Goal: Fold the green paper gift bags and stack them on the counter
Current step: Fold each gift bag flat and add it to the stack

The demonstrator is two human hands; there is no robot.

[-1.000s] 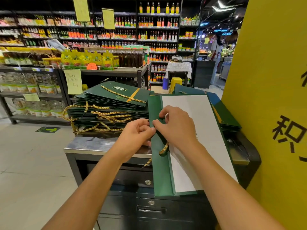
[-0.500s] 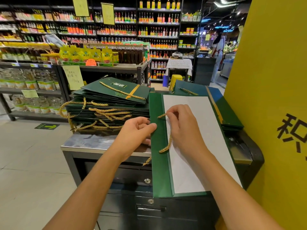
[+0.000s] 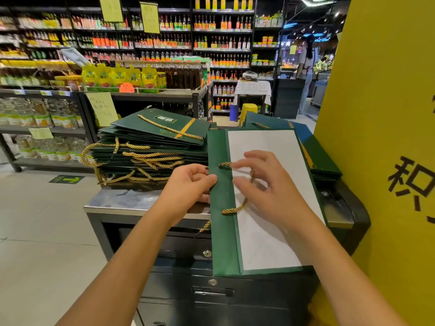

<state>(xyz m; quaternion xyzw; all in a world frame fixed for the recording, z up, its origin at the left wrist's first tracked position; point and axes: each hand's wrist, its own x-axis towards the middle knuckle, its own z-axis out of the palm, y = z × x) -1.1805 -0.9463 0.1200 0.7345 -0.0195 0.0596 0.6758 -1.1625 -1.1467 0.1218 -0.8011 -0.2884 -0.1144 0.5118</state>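
Item: green gift bag [image 3: 222, 243], flat, white face up, on bench [image 3: 122, 201], beside stack of folded bags [image 3: 150, 142]. My left hand [image 3: 188, 187] fingers pinch its green edge. My right hand [image 3: 270, 191] is blurred over the gold cord handle [image 3: 235, 209]; I cannot tell its grasp.

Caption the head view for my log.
Left hand pinches a flat green bag by its edge; right hand over its gold cord, stack alongside.

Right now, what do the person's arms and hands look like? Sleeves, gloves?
The left arm and right arm are bare up to the frame edge: no sleeves, watch or bracelet. No gloves. The left hand shows no ring; the right hand is blurred, so unclear.
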